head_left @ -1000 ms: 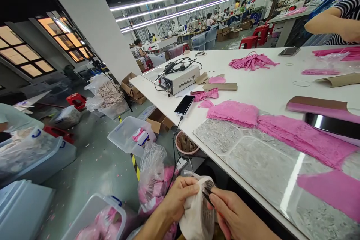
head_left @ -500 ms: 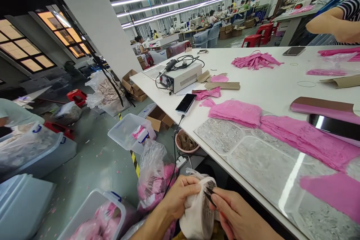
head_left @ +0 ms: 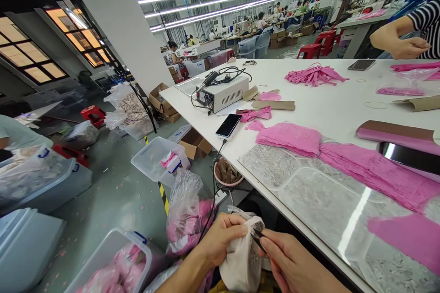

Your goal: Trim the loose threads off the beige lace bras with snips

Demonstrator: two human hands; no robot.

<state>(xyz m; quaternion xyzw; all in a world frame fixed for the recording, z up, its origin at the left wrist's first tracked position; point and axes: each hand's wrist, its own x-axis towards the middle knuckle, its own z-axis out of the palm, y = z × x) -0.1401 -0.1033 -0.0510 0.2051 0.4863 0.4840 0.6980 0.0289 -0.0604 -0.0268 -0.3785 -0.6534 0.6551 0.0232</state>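
Note:
Low in the view, just off the table's near edge, my left hand (head_left: 220, 238) pinches a cream fabric garment (head_left: 237, 268) by its edge, thumb on top. The garment hangs as a loop, its inside facing right. My right hand (head_left: 288, 256) is closed around dark-bladed thread snips (head_left: 257, 239). Their pointed tips are at the garment's upper rim, near my left thumb; whether they touch a thread is too small to tell. The fingers of my right hand hide most of the handle.
On the white table (head_left: 330, 110) to the right lie stacked pink fabric pieces (head_left: 288, 138), a phone (head_left: 228, 124) on a cable and a grey powered box (head_left: 225, 94). Bins (head_left: 113, 256) and a plastic bag (head_left: 187, 210) of pink pieces stand left. A co-worker's arm (head_left: 395, 43) shows across the table.
My hands keep nearly the same hold, with the snips' tips still at the garment's rim. Across the table, the co-worker's arm has shifted left and the hand now shows.

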